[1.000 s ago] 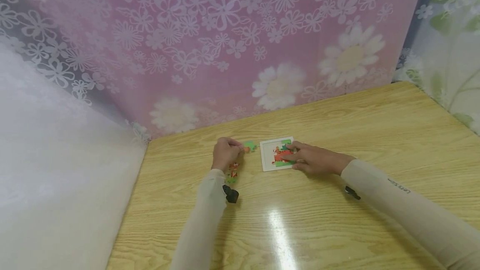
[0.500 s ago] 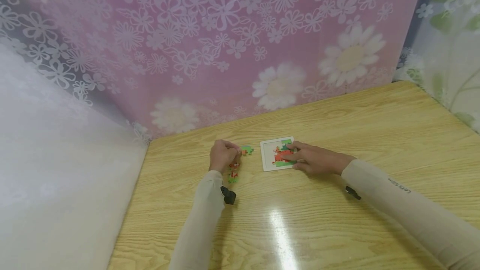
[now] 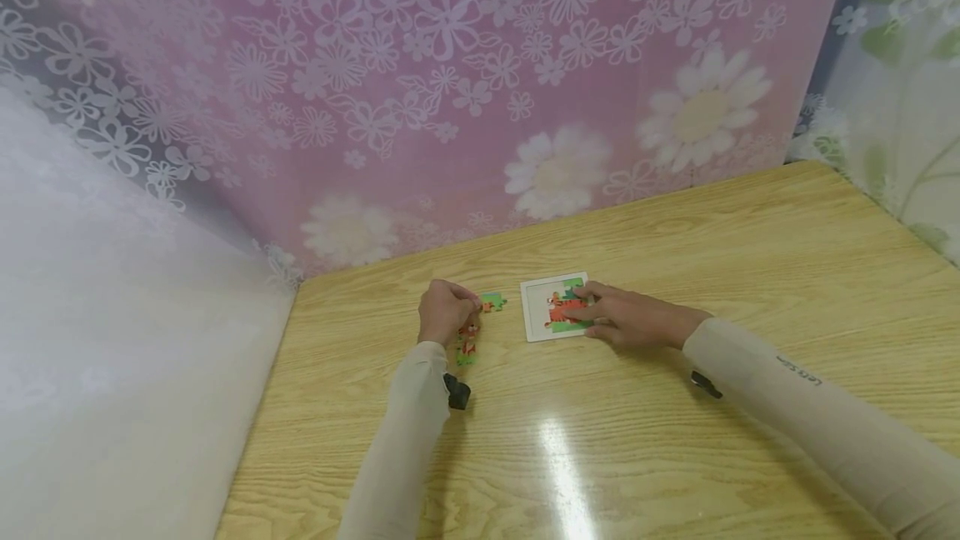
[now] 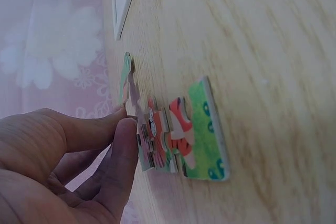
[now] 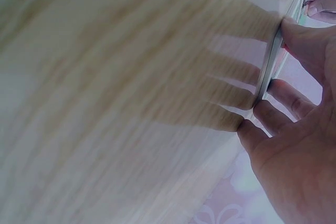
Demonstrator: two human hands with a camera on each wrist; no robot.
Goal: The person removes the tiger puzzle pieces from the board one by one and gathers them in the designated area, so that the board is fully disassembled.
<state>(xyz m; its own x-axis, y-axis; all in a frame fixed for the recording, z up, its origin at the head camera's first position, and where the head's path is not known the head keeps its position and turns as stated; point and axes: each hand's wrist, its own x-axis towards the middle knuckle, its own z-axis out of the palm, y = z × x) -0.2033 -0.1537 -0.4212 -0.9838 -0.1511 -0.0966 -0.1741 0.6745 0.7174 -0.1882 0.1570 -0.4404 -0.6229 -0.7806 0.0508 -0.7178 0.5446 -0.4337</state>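
On a bench (image 3: 637, 432), a person's left hand (image 3: 444, 312) holds a puzzle piece (image 3: 494, 302) at its fingertips, and a group of loose pieces (image 3: 467, 347) lies just nearer the person, to the right of the wrist. To the right of the held piece, and apart from it, lies a tray (image 3: 535, 315) with fitted pieces (image 3: 562, 326) in its right part; the right hand (image 3: 637, 319) lies across the tray's right edge, fingers over those pieces. A backdrop (image 3: 450, 98) stands behind the bench's far edge.

White glare (image 3: 566, 482) streaks the tabletop (image 3: 750, 273), and both wrist views look soft.
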